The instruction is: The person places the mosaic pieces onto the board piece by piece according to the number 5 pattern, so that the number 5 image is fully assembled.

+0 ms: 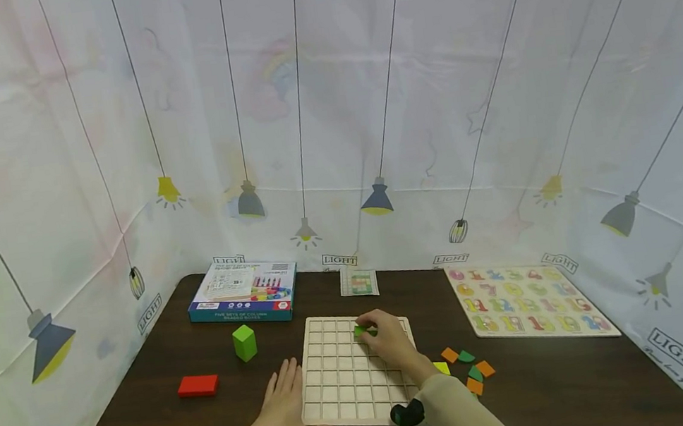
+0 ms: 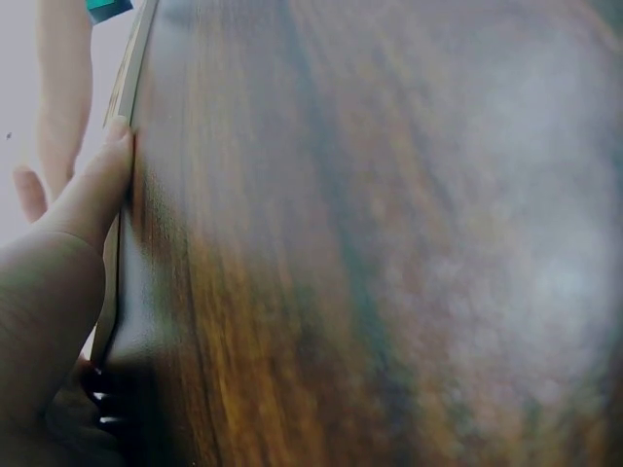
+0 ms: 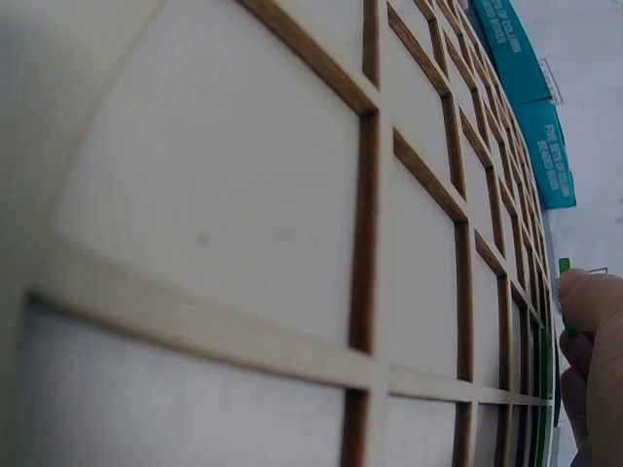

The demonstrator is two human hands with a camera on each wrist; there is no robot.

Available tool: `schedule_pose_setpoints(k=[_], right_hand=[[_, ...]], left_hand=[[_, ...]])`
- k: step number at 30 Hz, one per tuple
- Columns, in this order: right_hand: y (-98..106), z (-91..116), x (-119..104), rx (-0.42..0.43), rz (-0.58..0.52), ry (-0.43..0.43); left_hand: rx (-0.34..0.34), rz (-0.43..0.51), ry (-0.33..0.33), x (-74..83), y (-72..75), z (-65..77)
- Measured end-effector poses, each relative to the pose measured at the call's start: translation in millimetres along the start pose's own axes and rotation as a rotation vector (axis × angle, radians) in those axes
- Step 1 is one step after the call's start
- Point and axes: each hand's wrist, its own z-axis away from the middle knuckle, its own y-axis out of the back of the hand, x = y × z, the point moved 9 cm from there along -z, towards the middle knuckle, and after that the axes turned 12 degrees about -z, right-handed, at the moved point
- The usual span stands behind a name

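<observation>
A pale wooden board [image 1: 336,375] with a grid of square recesses lies on the dark table. Near its far edge, my right hand [image 1: 390,338] pinches a small green piece [image 1: 359,330] between thumb and fingertips. The right wrist view shows that hand [image 3: 594,316] beyond the rows of recesses, the green piece [image 3: 565,264] poking out above the thumb. My left hand [image 1: 283,403] rests flat beside the board's left edge, its fingers extended and the thumb at the near corner. In the left wrist view its thumb [image 2: 92,190] touches the board's side.
Orange pieces [image 1: 484,369], green pieces [image 1: 465,356] and a yellow piece [image 1: 441,368] lie right of the board. Leftward are a green block [image 1: 245,343] and a red block [image 1: 198,385]. Behind are a boxed set [image 1: 241,310] and a pattern card [image 1: 359,282]; a number board [image 1: 531,300] lies far right.
</observation>
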Motion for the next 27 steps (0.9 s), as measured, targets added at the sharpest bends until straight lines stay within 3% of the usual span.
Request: schedule_pose_setpoints(k=[9,21,27], right_hand=[[-7.6,1.4,3.6,-0.036,0.132,0.022],[-7.7,2.4,2.9,-0.038,0.149,0.029],[-12.2,-1.9,-3.4,-0.040,0.122,0.042]], left_hand=[[-0.008,0.003,-0.009,4.4,-2.1,0.0],[-0.004,0.010,-0.014,5.1,-2.8,0.1],[0.043,0.005,-0.017,2.8,4.5,3.5]])
